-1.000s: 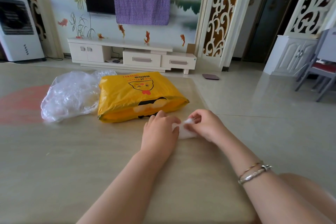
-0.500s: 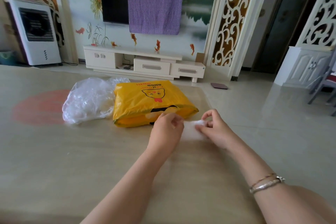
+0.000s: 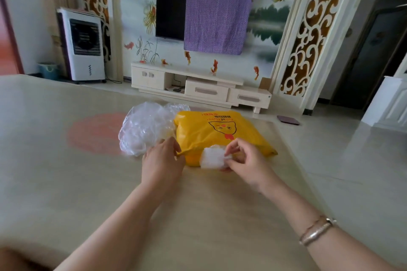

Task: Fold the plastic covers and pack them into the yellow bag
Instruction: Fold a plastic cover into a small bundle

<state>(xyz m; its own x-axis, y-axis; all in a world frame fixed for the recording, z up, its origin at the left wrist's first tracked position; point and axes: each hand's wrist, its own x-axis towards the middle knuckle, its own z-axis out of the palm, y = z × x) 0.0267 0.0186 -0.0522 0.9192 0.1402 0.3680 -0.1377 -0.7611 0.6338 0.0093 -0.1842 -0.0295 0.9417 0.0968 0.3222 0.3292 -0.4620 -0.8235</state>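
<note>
The yellow bag (image 3: 222, 133) lies flat on the table with a cartoon face printed on it, its mouth facing me. My left hand (image 3: 161, 161) pinches the near edge of the bag's opening and lifts it. A small folded plastic cover (image 3: 211, 158), white and crinkled, is pinched in my right hand (image 3: 244, 160) right at the bag's mouth. A heap of loose clear plastic covers (image 3: 146, 130) sits against the bag's left side.
The beige table (image 3: 66, 182) has a pink round patch (image 3: 94, 133) left of the heap. Its right edge runs close to the bag, with tiled floor beyond. A TV cabinet (image 3: 200, 88) and a white air cooler (image 3: 82, 45) stand at the far wall.
Both hands moved forward from the bare table to the bag's mouth. My left hand let go of the folded cover and took the bag's edge; my right hand carried the cover along.
</note>
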